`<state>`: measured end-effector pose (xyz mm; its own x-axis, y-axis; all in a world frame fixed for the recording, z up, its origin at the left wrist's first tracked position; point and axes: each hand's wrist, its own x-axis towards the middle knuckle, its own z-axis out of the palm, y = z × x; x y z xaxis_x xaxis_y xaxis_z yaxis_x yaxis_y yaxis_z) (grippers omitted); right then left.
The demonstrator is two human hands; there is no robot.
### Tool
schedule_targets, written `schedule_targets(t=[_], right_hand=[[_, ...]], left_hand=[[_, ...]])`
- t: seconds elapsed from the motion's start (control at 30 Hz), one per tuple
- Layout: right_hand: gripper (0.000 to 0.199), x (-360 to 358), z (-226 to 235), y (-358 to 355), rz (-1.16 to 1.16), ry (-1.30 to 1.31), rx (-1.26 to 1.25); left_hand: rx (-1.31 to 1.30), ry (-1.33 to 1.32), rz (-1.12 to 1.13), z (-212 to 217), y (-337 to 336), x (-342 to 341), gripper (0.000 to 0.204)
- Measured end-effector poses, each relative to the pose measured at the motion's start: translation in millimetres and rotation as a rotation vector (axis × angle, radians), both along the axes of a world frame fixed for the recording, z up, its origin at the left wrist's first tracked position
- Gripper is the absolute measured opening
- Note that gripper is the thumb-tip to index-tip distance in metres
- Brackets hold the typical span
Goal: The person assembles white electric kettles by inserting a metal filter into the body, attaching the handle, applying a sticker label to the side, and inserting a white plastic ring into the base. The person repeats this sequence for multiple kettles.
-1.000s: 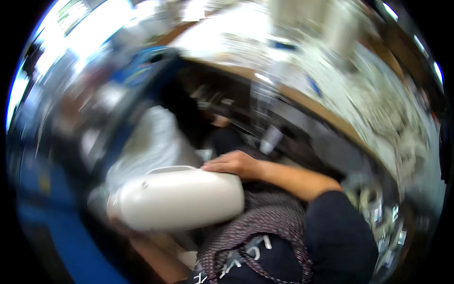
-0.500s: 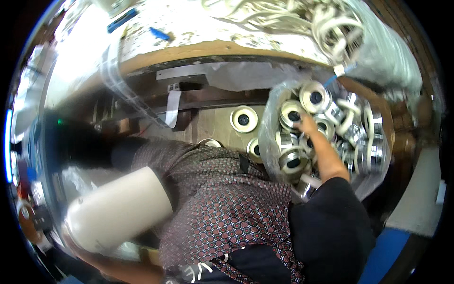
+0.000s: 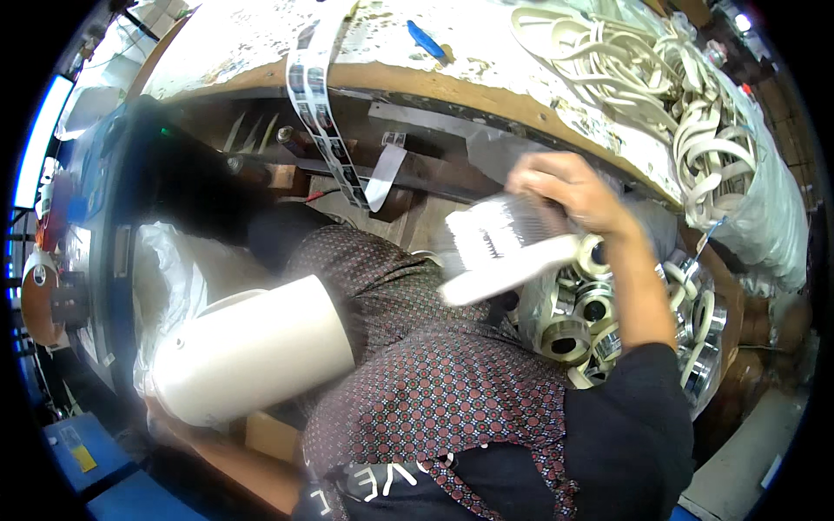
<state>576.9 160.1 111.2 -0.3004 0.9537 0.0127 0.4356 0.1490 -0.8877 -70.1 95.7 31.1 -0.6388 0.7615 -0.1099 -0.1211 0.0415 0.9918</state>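
Observation:
A smooth cream cylindrical jug body [image 3: 252,352] lies tilted across my lap at the left, its wide end toward the middle. My left hand [image 3: 165,423] supports its rounded far-left end from below; most of the fingers are hidden behind it. Over my lap, my right hand [image 3: 556,187] is closed on a round lid [image 3: 499,247] with a shiny ribbed collar and a cream rim, smeared by motion. The lid is held apart from the jug body. Beneath my right forearm, a clear plastic bag [image 3: 543,313] holds several similar lids [image 3: 595,310] with dark centres.
A worn white bench [image 3: 486,78] with a brown edge runs across the far side. On it lie a blue cutter [image 3: 426,39] and a heap of cream handles [image 3: 625,61] spilling from a bag. A label strip [image 3: 323,113] hangs over the edge. Blue boxes [image 3: 87,451] stand lower left.
My right hand has lifted a lid out of the bag and brought it left and nearer the jug body. The left hand still supports the jug body. The view has shifted.

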Motion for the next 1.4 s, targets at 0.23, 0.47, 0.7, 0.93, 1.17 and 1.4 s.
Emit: schedule_targets(t=[0.23,0.47,0.7,0.93,1.17,1.4], right_hand=[[0.029,-186.8,-194.8,112.3,-0.270,0.672,-0.711],[0.070,-199.4,-91.2,65.9,0.642,-0.074,0.722],[0.088,-240.3,-73.7,71.6,0.169,0.061,0.403],[0.099,-285.4,-7.7,51.3,0.327,0.239,0.974],[0.107,-276.0,-4.7,24.6,0.529,0.323,1.016],[0.077,-296.3,-48.8,68.0,0.222,0.592,-0.306]], left_hand=[[0.228,-0.085,0.137,13.2,-70.6,-23.1,0.059],[0.216,-0.114,0.796,51.9,-173.4,-4.2,0.065],[0.278,-0.201,0.617,-9.2,-138.0,48.6,0.063],[0.351,-0.482,0.412,-35.8,-107.1,64.3,0.056],[0.292,-0.490,0.424,-52.2,-120.0,67.0,0.058],[0.395,0.052,0.424,0.1,-130.0,49.1,0.068]])
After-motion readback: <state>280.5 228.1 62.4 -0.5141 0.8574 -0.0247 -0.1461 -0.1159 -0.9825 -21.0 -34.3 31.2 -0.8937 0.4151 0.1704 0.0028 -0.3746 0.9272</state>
